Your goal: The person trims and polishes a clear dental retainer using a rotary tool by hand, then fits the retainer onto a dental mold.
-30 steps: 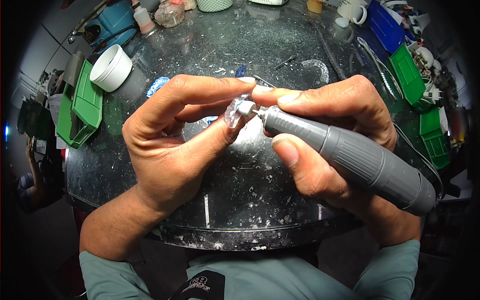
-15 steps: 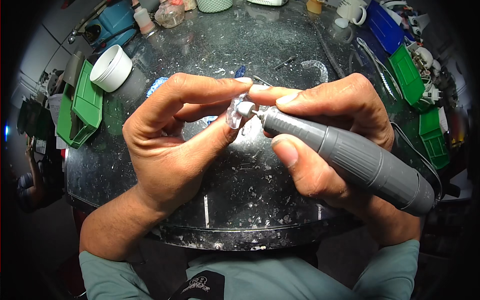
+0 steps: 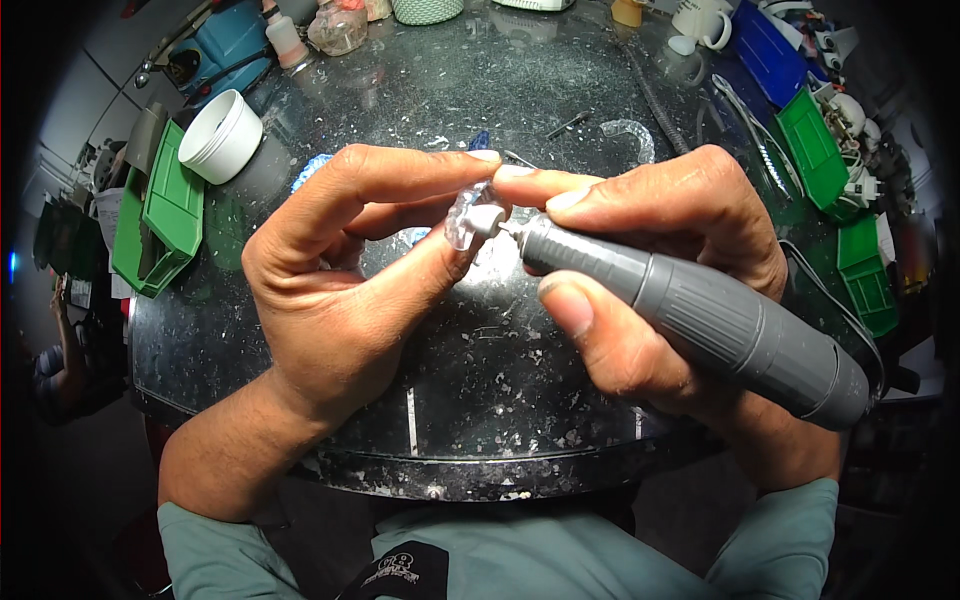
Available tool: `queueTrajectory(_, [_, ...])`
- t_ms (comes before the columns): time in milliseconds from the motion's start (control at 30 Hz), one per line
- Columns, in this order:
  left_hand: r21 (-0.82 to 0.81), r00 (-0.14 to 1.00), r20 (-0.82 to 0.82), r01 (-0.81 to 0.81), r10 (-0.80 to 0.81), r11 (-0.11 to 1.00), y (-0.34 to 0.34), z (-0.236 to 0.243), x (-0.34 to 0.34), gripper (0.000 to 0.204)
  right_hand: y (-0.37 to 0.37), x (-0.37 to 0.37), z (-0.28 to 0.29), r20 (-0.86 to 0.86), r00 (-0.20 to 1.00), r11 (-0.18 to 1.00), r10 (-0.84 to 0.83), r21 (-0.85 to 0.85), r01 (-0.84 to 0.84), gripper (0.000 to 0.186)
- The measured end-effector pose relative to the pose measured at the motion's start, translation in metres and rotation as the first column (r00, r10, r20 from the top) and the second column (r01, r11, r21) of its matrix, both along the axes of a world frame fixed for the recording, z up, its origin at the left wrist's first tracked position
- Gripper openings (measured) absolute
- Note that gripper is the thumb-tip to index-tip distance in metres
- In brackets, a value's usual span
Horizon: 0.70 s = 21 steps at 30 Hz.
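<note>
Between the fingertips and thumb of my left hand point(image 3: 335, 290) is a clear plastic dental aligner point(image 3: 459, 226), partly hidden by the fingers. A grey rotary handpiece point(image 3: 700, 310) lies across my right hand point(image 3: 670, 205), gripped by thumb and fingers and slanting down to the right. Its pale, rounded polishing tip point(image 3: 487, 220) is at the aligner, apparently touching it. The index fingertips of both hands meet just above the tip. Beyond my right hand, another clear aligner point(image 3: 632, 130) lies on the dark, dusty table point(image 3: 480, 370).
On the left stand a white round tub point(image 3: 222, 138) and a green bin point(image 3: 160, 220). Green bins point(image 3: 812, 140) and a blue bin point(image 3: 765, 55) line the right, near a white mug point(image 3: 703, 22). A small dark bur point(image 3: 568, 125) lies beyond my hands. A bottle point(image 3: 286, 42) stands far left.
The aligner and the polishing tip have shifted slightly to the left, and the aligner looks a little turned. Both hands keep their grips.
</note>
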<state>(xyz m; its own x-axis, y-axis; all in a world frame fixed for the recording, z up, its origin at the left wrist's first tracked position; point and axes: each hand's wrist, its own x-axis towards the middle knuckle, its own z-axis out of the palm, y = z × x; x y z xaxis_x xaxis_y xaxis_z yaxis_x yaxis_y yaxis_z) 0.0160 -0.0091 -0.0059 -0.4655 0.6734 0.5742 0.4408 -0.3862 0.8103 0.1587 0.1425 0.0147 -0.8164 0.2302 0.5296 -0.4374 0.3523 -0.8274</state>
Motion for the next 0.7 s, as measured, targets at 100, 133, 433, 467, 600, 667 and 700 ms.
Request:
queueTrajectory(100, [-0.004,1.0,0.016,0.006,-0.006,1.0,-0.0005,0.0009,0.0001,0.028,0.0001,0.0003,-0.0011,0.004,1.0,1.0,0.0,-0.007,0.0,0.033])
queueTrajectory(133, [-0.011,1.0,0.024,0.002,-0.002,1.0,0.0,0.0019,0.0012,0.028,-0.0002,0.0008,-0.0012,0.015,1.0,1.0,-0.008,-0.018,0.008,0.033])
queueTrajectory(433, [-0.07,0.999,0.047,-0.005,0.009,0.998,-0.0011,0.0054,0.0032,0.03,0.0033,0.0012,0.0027,0.03,0.999,0.999,-0.029,0.02,0.028,0.032])
queueTrajectory(467, [-0.078,0.997,0.073,-0.006,0.011,0.997,-0.0017,0.0059,0.0036,0.03,0.0033,0.0011,0.0027,0.029,0.999,0.999,-0.026,0.019,0.025,0.032])
queueTrajectory(600, [-0.069,0.995,0.101,0.026,-0.019,0.997,-0.0006,0.0065,0.0047,0.03,0.0026,0.0032,0.0041,0.029,0.999,0.999,-0.027,0.026,0.027,0.034])
queueTrajectory(667, [-0.061,0.993,0.109,0.045,-0.038,0.997,-0.0007,0.0052,0.0035,0.031,0.0025,0.0026,0.0034,0.025,1.0,1.0,-0.018,0.023,0.017,0.034])
queueTrajectory(700, [-0.06,0.993,0.109,0.045,-0.039,0.997,-0.0011,0.0055,0.0036,0.031,0.0024,0.0023,0.0027,0.015,1.0,1.0,-0.018,0.02,0.018,0.035])
